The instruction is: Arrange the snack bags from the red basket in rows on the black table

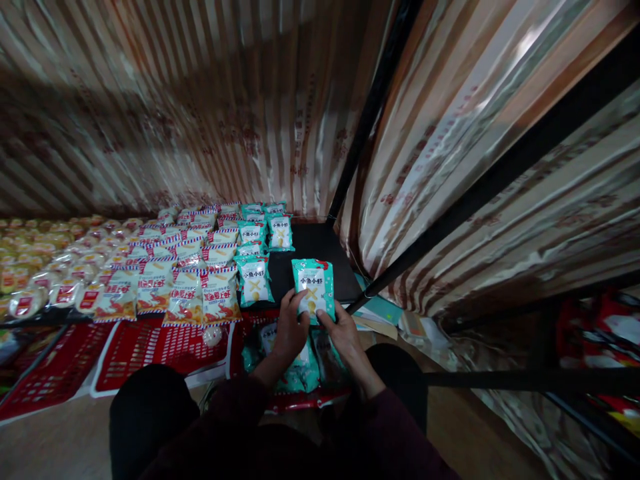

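Note:
Both my hands hold one teal snack packet (315,283) upright over the front edge of a black shelf (313,243). My left hand (290,330) grips its lower left corner with curled fingers. My right hand (343,333) pinches its lower right edge. Just left of it stands another teal packet (254,280), with two more teal packets (265,232) lined up behind. Below my hands, several more teal packets (300,373) lie in a red basket (295,400).
Rows of red-and-white shrimp snack packets (170,287) fill the shelf to the left, with yellowish packets (35,267) further left. Red plastic baskets (150,350) sit below. A black shelf post (370,113) and striped foil wall (200,100) stand behind; my knees (150,407) are low in view.

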The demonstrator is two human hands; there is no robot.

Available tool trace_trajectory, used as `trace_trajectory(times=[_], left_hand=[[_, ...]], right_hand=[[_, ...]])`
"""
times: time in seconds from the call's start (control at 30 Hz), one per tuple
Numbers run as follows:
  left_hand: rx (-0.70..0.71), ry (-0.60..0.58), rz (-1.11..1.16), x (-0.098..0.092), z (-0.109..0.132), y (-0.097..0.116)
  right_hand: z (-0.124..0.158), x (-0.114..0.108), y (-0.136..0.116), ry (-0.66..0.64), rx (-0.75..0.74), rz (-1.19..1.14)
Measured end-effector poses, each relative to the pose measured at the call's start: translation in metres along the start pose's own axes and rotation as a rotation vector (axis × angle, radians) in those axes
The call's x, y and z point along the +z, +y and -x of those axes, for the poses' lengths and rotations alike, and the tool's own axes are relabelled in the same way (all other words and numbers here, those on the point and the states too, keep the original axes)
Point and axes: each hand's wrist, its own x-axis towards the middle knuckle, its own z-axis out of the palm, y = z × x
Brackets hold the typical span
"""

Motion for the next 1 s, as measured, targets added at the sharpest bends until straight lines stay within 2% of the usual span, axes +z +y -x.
trace_trajectory(times=[0.23,0.43,0.7,1.0], left_hand=[[-0.05,0.002,-0.048,-0.001,-0.026,0.005],[-0.027,0.029,-0.065,0.001,-0.05,0.001],[-0.072,0.1,-0.035,0.004,-0.08,-0.003],[-0.081,0.145,-0.099,0.002,-0.1,-0.006]], right_hand=[[-0.03,0.016,-0.006,-0.017,-0.074,-0.014],[-0.059,0.03,-0.01,-0.025,-0.109,-0.018],[-0.101,0.049,-0.004,0.085,-0.171,0.014],[-0.114,0.063,-0.019,0.109,-0.172,0.025]])
